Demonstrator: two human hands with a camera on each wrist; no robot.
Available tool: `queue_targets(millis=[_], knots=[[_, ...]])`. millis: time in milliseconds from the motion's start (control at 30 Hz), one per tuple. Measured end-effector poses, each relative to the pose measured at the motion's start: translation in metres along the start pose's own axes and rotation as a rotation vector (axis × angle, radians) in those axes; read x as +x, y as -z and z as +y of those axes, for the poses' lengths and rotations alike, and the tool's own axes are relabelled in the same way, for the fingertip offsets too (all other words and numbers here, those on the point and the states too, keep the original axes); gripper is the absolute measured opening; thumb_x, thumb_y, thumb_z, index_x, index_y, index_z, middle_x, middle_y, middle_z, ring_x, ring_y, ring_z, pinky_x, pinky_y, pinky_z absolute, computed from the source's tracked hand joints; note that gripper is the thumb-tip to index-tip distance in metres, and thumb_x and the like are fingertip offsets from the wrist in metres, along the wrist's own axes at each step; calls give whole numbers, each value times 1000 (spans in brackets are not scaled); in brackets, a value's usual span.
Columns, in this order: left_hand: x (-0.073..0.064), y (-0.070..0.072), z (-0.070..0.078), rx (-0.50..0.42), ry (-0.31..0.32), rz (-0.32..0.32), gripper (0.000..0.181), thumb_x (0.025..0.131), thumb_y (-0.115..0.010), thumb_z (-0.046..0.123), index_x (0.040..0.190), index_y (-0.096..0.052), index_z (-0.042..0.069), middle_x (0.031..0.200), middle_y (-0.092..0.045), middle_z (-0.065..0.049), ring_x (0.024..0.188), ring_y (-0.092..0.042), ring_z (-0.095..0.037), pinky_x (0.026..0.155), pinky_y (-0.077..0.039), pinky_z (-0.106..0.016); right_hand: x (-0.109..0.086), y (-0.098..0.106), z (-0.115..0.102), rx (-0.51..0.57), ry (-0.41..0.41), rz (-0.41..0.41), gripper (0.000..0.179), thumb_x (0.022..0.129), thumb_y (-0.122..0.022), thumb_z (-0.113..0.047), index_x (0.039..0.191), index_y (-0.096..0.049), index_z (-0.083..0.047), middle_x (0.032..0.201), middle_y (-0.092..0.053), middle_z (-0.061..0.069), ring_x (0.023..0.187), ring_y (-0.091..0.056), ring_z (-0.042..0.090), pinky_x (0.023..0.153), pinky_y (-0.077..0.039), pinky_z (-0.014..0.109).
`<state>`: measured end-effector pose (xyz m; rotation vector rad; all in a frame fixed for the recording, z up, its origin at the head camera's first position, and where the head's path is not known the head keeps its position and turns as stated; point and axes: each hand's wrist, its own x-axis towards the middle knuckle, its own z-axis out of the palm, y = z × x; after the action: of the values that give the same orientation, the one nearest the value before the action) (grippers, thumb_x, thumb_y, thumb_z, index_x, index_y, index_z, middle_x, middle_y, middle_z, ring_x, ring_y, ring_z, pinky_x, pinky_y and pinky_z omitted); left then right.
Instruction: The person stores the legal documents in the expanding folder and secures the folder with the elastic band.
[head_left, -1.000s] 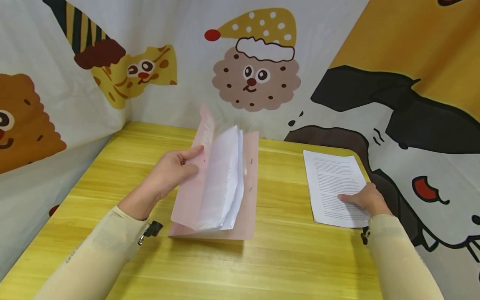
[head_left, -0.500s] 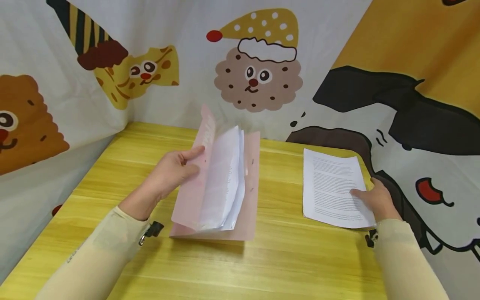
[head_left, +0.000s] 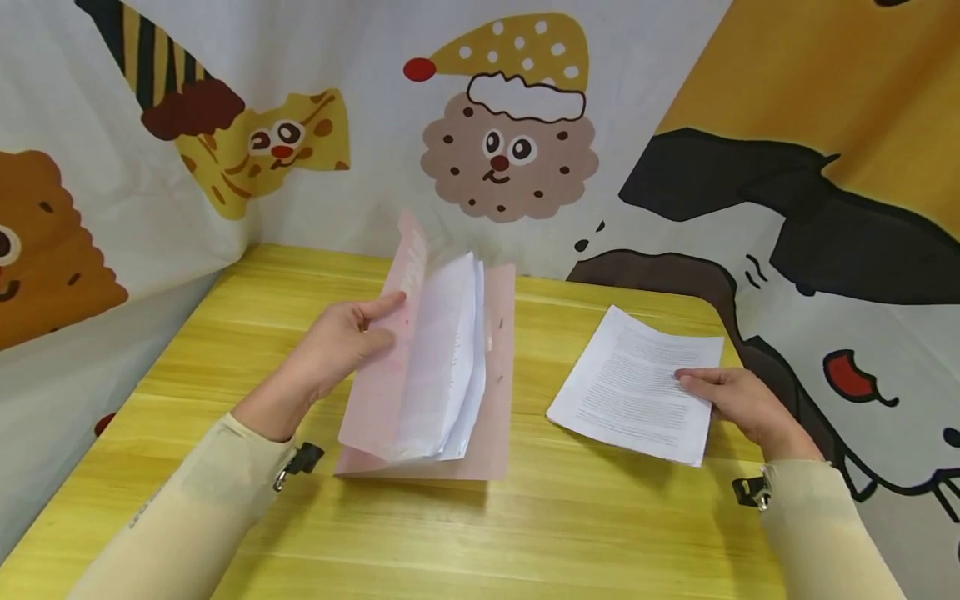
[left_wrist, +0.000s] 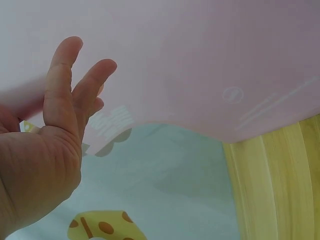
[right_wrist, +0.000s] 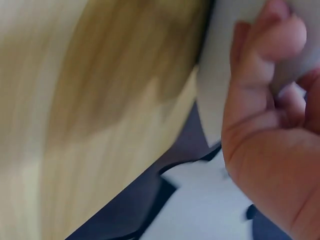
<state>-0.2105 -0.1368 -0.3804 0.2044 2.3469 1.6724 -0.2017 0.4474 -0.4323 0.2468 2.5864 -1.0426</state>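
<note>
A pink folder [head_left: 375, 400] stands partly opened on the table, with white sheets [head_left: 442, 358] fanned between its covers. My left hand [head_left: 330, 346] pinches its left cover at the edge, thumb on the near side; the left wrist view shows that hand [left_wrist: 60, 115] with its fingers against the pink cover [left_wrist: 175, 65]. To the right, my right hand [head_left: 750, 408] holds a printed stack of paper [head_left: 637, 387] by its right edge, thumb on top, fingers beneath. The stack is tilted, raised off the table. In the right wrist view the curled fingers [right_wrist: 255, 85] lie against the paper's underside.
The yellow wood-grain table [head_left: 525, 533] carries the folder. A white cartoon-print cloth [head_left: 360, 208] hangs behind and along both sides of the table. Black straps [head_left: 300, 467] sit at both wrists.
The paper stack lay flat at the table's right side; my right hand has gripped it, lifted it, turned it and drawn it leftward. My left hand and the folder have stayed nearly still.
</note>
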Motion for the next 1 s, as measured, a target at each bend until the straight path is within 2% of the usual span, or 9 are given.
queue_targets(millis=[200, 300, 400, 500, 633, 767, 867, 933, 1000], knots=[[-2, 2, 1, 8, -6, 9, 67, 94, -58, 4, 160, -49, 13, 168, -45, 7, 52, -26, -7, 53, -34, -23, -28, -15, -58, -154, 92, 186, 50, 109, -59, -30, 147, -62, 3, 122, -73, 28, 74, -68, 18, 59, -55, 31], [-2, 3, 1, 12, -10, 12, 67, 94, -58, 4, 160, -49, 13, 168, -45, 7, 52, -25, -7, 53, -32, -23, -40, -20, -83, -299, 136, 232, 47, 106, -55, -18, 146, -61, 7, 114, -73, 33, 65, -65, 19, 51, -48, 31], [-3, 4, 1, 18, -16, 9, 68, 94, -58, 3, 160, -48, 12, 168, -45, 5, 52, -25, -6, 51, -31, -23, -50, -18, -96, -302, 175, 244, 45, 107, -54, -17, 146, -62, 5, 112, -74, 31, 65, -65, 17, 51, -47, 30], [-3, 4, 1, 26, -20, 6, 68, 93, -58, 4, 160, -48, 12, 168, -45, 5, 52, -26, -6, 51, -31, -23, -61, -11, -104, -130, 212, 233, 46, 110, -56, -26, 148, -63, -1, 116, -78, 13, 78, -69, 9, 61, -53, 26], [-2, 7, 1, 27, -13, 12, 67, 94, -60, 5, 159, -50, 14, 167, -46, 7, 53, -26, -7, 54, -33, -23, -74, -2, -119, 248, 319, 172, 47, 109, -63, -26, 150, -62, -5, 122, -77, -12, 91, -75, 4, 72, -61, 22], [-1, 11, -1, 15, -7, 5, 66, 95, -62, 6, 159, -49, 14, 169, -43, 8, 69, -39, -9, 64, -40, -19, -88, -1, -140, 574, 416, 35, 41, 106, -66, -16, 146, -67, -9, 124, -79, -7, 90, -81, 17, 69, -66, 32], [0, 13, -3, -4, -22, -17, 65, 97, -63, 7, 160, -48, 12, 170, -41, 7, 103, -51, -11, 80, -45, -13, -96, -6, -155, 632, 392, -63, 40, 107, -64, -17, 147, -67, -11, 128, -78, 0, 91, -82, 26, 70, -66, 39], [0, 15, -5, -33, -25, -37, 64, 98, -63, 7, 161, -48, 12, 171, -41, 4, 122, -48, -11, 89, -46, -10, -100, -11, -163, 574, 337, -86, 41, 108, -64, -22, 147, -66, -11, 128, -78, 0, 91, -82, 28, 72, -66, 40], [1, 17, -6, -74, -19, -56, 64, 100, -65, 8, 161, -47, 12, 171, -41, -2, 125, -49, -10, 91, -48, -10, -101, -17, -169, 482, 298, -84, 43, 109, -62, -26, 149, -64, -9, 129, -76, -1, 92, -82, 27, 75, -67, 39]])
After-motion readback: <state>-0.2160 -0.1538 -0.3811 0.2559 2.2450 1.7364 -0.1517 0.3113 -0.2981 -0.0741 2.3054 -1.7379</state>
